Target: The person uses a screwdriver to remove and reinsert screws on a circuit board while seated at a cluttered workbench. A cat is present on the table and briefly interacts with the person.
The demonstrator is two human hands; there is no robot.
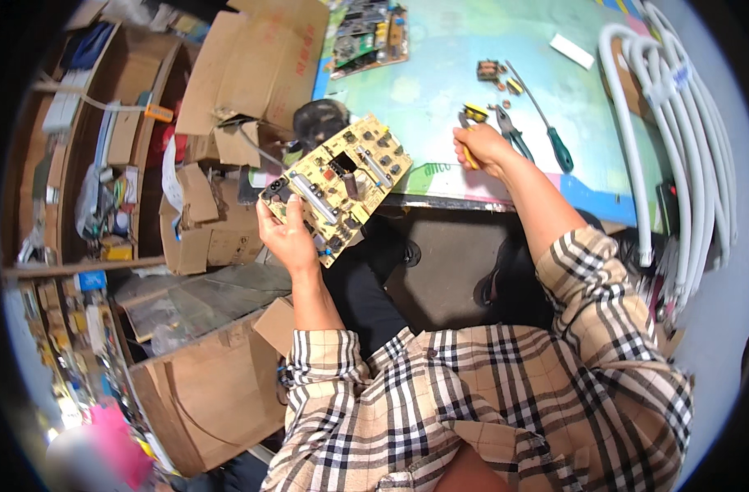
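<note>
My left hand (288,234) grips a yellowish circuit board (335,189) by its near left edge, thumb on top, and holds it tilted beside the table's front edge. The board carries silver heat sinks and several small black parts. Closed around a yellow-handled hand tool (468,156), probably cutters or pliers, my right hand (487,146) rests over the table; its fingers partly hide the tool. Just beyond that hand lies a small yellow-and-black component (475,112). Dark-handled pliers (512,131) and a green-handled screwdriver (560,152) lie to its right.
Loose copper-and-brown parts (488,70) lie farther back on the light green table (440,49). More circuit boards (366,41) sit at the far left, beside a cardboard box (260,57). Coiled white hoses (690,148) stand at the right. Crowded wooden shelves (104,266) stand left.
</note>
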